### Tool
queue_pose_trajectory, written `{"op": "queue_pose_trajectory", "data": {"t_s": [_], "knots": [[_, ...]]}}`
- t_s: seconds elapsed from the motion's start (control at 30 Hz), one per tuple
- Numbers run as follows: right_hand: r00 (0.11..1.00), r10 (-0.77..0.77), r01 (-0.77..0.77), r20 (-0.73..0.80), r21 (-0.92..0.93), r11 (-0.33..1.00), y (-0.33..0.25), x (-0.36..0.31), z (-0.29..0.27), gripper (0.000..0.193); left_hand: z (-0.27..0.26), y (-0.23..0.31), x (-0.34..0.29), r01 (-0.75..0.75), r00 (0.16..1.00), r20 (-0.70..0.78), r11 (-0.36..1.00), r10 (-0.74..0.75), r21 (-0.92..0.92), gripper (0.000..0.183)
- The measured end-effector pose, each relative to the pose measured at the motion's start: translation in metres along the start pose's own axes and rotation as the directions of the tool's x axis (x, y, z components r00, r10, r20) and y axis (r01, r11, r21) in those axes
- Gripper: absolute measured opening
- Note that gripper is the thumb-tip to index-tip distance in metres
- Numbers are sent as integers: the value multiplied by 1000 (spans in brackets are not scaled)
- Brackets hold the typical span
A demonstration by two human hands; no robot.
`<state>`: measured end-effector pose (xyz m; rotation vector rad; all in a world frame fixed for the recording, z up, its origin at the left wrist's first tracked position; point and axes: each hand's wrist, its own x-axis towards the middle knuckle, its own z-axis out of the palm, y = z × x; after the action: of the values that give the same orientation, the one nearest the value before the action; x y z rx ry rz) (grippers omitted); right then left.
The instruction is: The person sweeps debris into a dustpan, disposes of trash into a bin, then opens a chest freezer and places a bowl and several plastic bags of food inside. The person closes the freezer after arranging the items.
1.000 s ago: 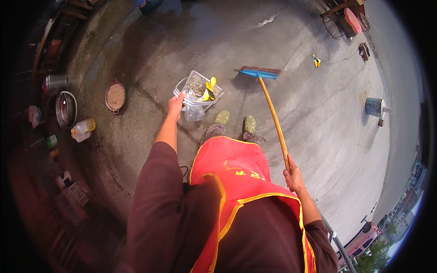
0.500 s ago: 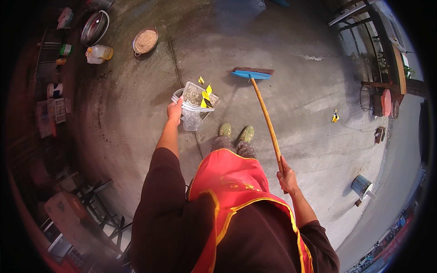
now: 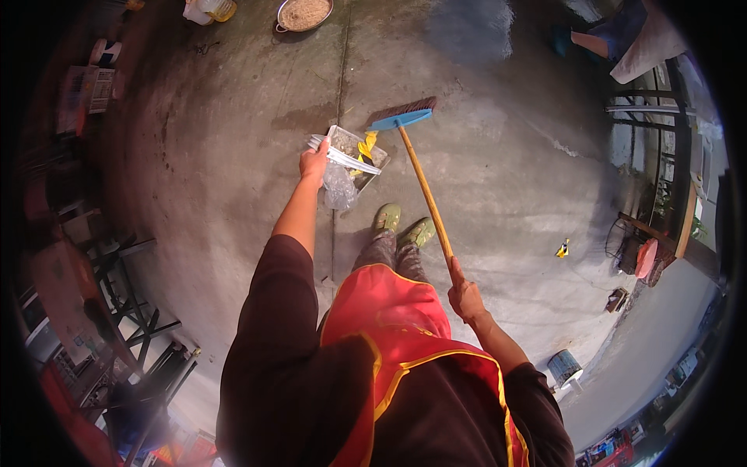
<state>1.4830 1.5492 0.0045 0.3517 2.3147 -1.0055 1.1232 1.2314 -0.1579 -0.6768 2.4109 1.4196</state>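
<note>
Since the earlier frame your view has been turning, so the yellow-and-black scrap [image 3: 562, 249] is now showing lower on the right, and the broom [image 3: 424, 191] is bringing its blue head [image 3: 401, 118] closer to the plastic tub [image 3: 352, 162], though a gap is still showing between them. Your hands are working well apart: the left hand [image 3: 313, 162] is clamping the tub's white rim at its left corner, the right hand [image 3: 465, 300] is wrapping the upper end of the wooden handle. The tub is sitting low, ahead of your green shoes [image 3: 387, 216], its open side facing up; you are carrying a clear plastic bag [image 3: 339, 189] at its near edge. Progress, judging by what is showing: part of the gathering is looking done, since small debris and a yellow-and-black strip [image 3: 366, 148] are lying in the tub, the strip toward the right edge. Left over: the scrap is lying uncollected toward the right edge of the floor [image 3: 467, 179], well apart from the bristles. Whether finer dirt is remaining, you are not able to tell from here.
</note>
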Motion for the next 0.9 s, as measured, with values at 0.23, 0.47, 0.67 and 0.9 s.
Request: {"op": "queue_pose_trajectory", "data": {"t_s": [0.23,0.47,0.67,0.9], "knots": [[949,183,-191,258,7,982,-26,-74,-45,72,-14,-11,-19,147,988,29,986,-149,78,57],[989,100,-105,109,43,994,-7,-104,-95,67,-49,-58,-28,185,958,228,982,-176,-20,52],[987,-38,44,156,-32,999,-52,-106,-194,68,-66,-99,-25,-14,973,230,998,-1,64,54],[951,-83,165,298,-260,951,-69,-60,-211,70,-76,-102,-24,-125,971,227,974,81,186,57]]}}
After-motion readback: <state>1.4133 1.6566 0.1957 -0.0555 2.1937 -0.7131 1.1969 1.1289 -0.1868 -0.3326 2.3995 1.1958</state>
